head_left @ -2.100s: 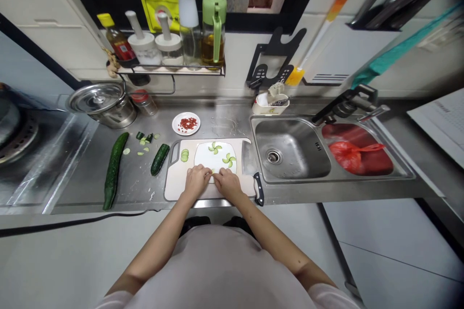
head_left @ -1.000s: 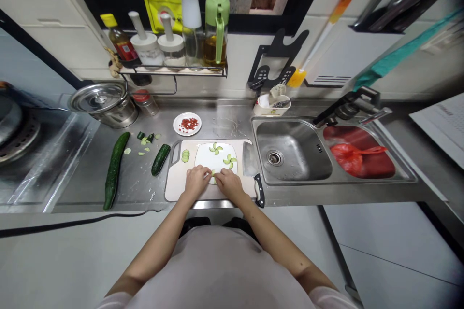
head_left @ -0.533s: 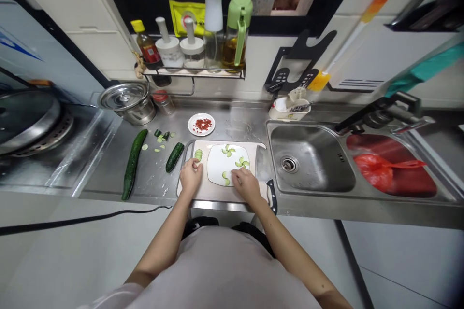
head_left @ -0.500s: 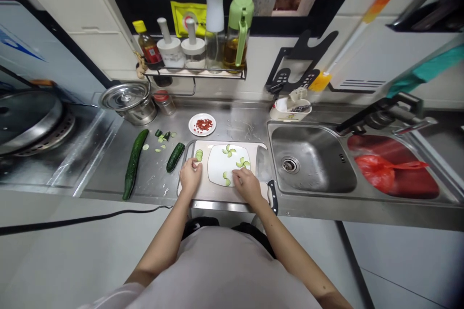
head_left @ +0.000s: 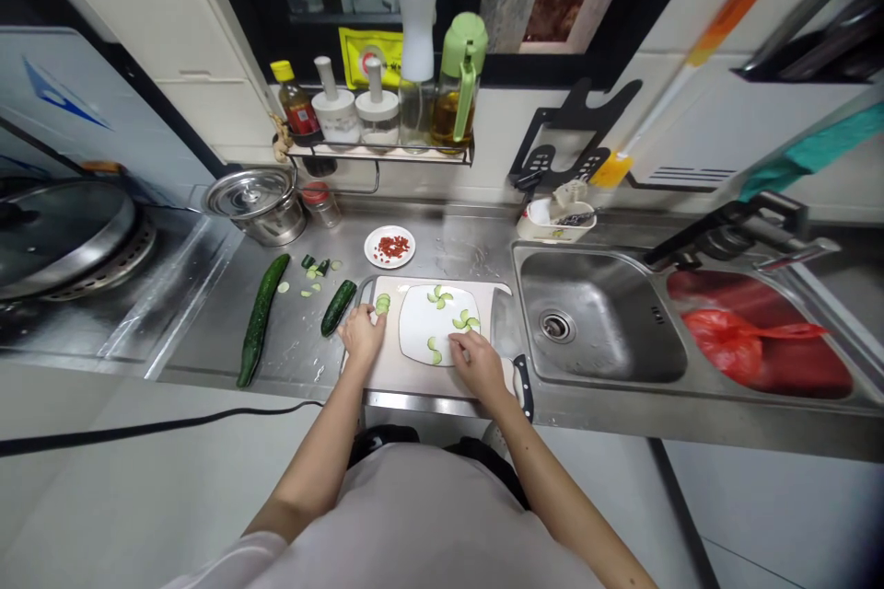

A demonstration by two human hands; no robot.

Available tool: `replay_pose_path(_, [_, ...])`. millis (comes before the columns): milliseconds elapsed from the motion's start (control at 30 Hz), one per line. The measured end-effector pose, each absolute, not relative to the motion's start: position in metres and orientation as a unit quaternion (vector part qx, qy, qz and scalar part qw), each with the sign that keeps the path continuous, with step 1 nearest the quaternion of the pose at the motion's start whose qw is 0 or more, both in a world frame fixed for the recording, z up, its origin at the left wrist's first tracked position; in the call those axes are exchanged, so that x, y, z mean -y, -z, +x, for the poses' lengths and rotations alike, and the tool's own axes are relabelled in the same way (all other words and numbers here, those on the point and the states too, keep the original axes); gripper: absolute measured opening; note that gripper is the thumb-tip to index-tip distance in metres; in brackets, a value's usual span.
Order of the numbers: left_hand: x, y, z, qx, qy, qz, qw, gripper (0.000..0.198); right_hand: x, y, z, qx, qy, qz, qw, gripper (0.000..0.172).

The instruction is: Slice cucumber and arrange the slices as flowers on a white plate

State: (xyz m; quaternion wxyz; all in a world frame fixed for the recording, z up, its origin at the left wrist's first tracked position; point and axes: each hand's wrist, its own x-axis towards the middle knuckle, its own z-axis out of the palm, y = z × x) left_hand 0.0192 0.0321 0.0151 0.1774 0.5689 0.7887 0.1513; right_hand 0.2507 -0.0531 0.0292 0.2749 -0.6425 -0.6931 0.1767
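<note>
A white square plate point(head_left: 421, 331) lies on a pale cutting board point(head_left: 407, 377) at the counter's front edge. Three small fans of cucumber slices point(head_left: 437, 295) are arranged on the plate. A short stack of cucumber slices point(head_left: 382, 304) lies on the board left of the plate. My left hand point(head_left: 362, 333) has its fingertips at this stack; whether it pinches a slice is hidden. My right hand point(head_left: 478, 365) rests with its fingertips on the plate's near right edge, holding nothing that I can see.
A black-handled knife point(head_left: 523, 379) lies along the board's right side. A whole cucumber point(head_left: 262, 317), a cut piece point(head_left: 338, 307) and scraps lie to the left. A small dish of red bits point(head_left: 390, 247) sits behind the board. The sink point(head_left: 594, 331) is on the right, a lidded pot point(head_left: 255, 202) at the back left.
My hands have parted from the plate's near edge. The left one went to the slice stack and stays there; the right stays at the plate. The view turned left.
</note>
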Motion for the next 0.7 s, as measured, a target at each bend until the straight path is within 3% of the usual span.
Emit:
replay_pose_path(167, [-0.033,-0.016,0.023,-0.787,-0.184,0.556,0.194,0.018,0.055,-0.029,0.252,0.688,-0.181,-0.647,0.275,0.029])
replay_pose_path(267, [-0.036,-0.017,0.025,-0.774,-0.258,0.517,0.258,0.012,0.055,-0.033,0.251,0.681,-0.193,-0.646,0.285,0.029])
replay_pose_path(467, [-0.035,-0.046,0.036,-0.614,-0.438,0.417,0.508,0.030,0.040,-0.059,0.244,0.650,-0.239,-0.635,0.341,0.027])
replay_pose_path(700, [-0.016,-0.099,0.055,-0.499,-0.446,0.442,0.598,0.029,0.011,-0.095,0.225,0.608,-0.326,-0.581,0.432,0.027])
